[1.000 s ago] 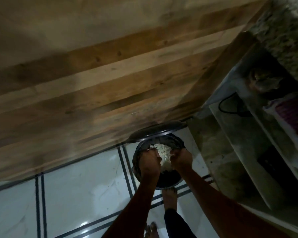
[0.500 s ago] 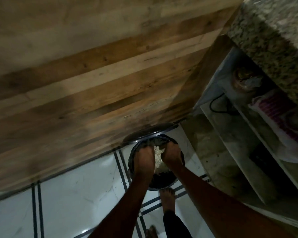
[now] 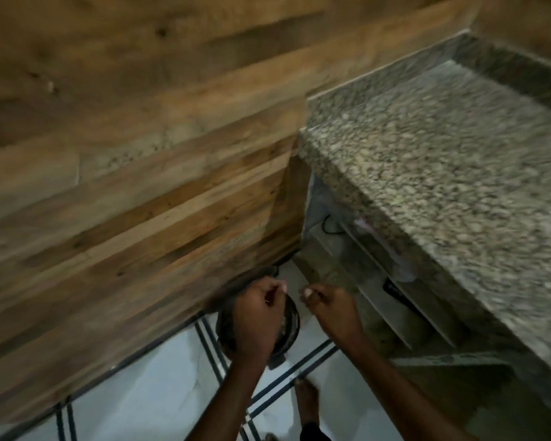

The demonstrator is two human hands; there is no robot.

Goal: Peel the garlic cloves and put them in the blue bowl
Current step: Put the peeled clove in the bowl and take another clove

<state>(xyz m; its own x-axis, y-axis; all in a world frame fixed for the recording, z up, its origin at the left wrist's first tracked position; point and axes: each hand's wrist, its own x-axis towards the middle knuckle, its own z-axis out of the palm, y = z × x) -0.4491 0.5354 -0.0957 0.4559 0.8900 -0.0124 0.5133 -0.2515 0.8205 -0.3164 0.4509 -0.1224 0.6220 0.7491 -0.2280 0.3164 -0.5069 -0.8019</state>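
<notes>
Colours from my feed, dim and blurred. Wood panel wall [image 3: 134, 173] up-left of the hands: brown planks in mixed light and dark streaks, a few dark knots. Worktop [image 3: 442, 173] up-right of the hands: speckled granite, beige flecks on grey-black. Floor [image 3: 134, 405] below the hands: glossy white tile, faint marbling, paired dark stripes crossing. Bowl [image 3: 291, 332] under the left hand [image 3: 257, 316]: reads dark, I can't confirm blue. Shelves [image 3: 392, 303] right of the right hand [image 3: 331, 308]: pale grey.

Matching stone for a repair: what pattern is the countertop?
Speckled grey-beige granite countertop, head view.
</notes>
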